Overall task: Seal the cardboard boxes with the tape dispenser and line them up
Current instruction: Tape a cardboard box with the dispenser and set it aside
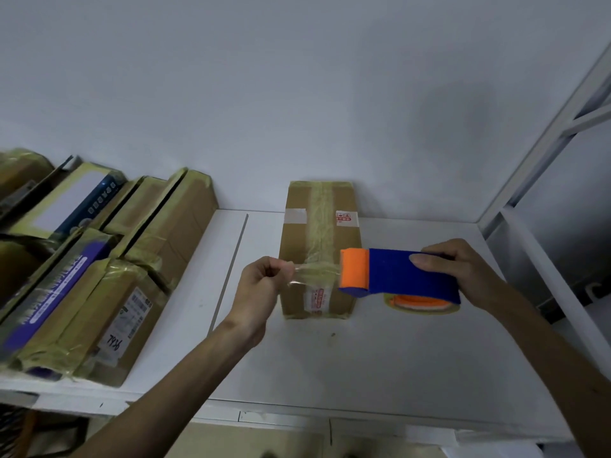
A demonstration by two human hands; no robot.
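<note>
A brown cardboard box [297,239] lies on the white table [363,358], its long side pointing away from me, with a yellowish tape strip along its top seam. My right hand [463,272] grips a blue and orange tape dispenser [396,272] just right of the box's near end, with the tape roll showing under it. My left hand [261,282] pinches the free end of the clear tape [310,276], which stretches from the dispenser's orange head across the near end of the box.
Several taped cardboard boxes [99,269] lie packed side by side on the table's left part. A thin seam [231,269] runs across the tabletop between them and the single box. A white metal frame [529,180] stands at the right. A wall rises behind the table.
</note>
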